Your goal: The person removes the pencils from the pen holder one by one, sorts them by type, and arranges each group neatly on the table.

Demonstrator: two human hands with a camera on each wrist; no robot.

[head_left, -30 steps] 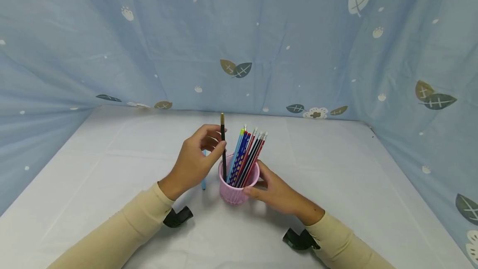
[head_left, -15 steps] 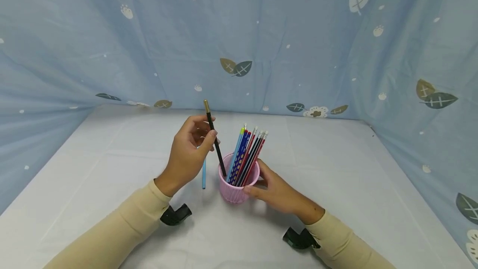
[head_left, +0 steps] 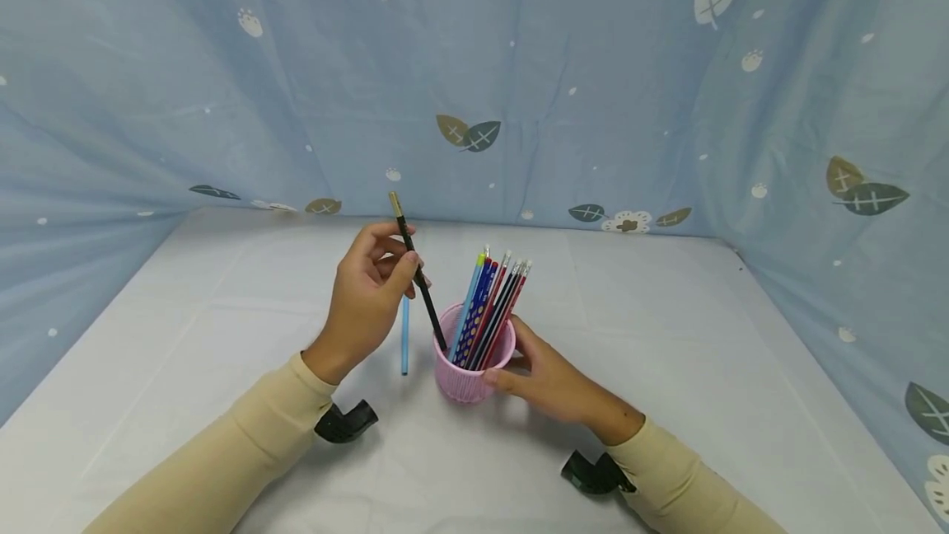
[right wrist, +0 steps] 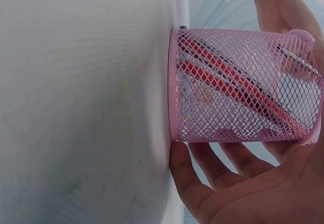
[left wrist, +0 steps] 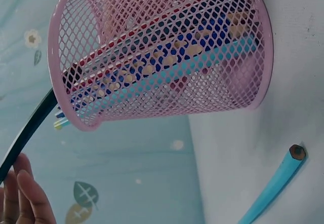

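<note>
My left hand (head_left: 363, 295) pinches a black pencil (head_left: 418, 270) with a gold upper end between thumb and fingers. The pencil tilts up to the left, its lower end at the mouth of a pink mesh pencil cup (head_left: 463, 386). In the left wrist view the black pencil (left wrist: 30, 125) crosses the rim of the cup (left wrist: 162, 57). My right hand (head_left: 549, 377) holds the upright cup from the right, thumb near the rim; in the right wrist view its fingers (right wrist: 217, 168) lie along the mesh. Several light blue, dotted blue, red and dark striped pencils (head_left: 485, 316) lean right inside.
A light blue pencil (head_left: 404, 344) lies on the white tabletop (head_left: 652, 336) left of the cup, partly under my left hand. Blue leaf-patterned cloth (head_left: 474, 64) hangs behind and at the sides. A black device (head_left: 344, 423) sits at my left wrist, another black device (head_left: 596, 475) at my right.
My left hand has moved left and a little away from me, tilting the black pencil from nearly upright to a leftward slant and drawing it partly up. My right hand and the cup have stayed still.
</note>
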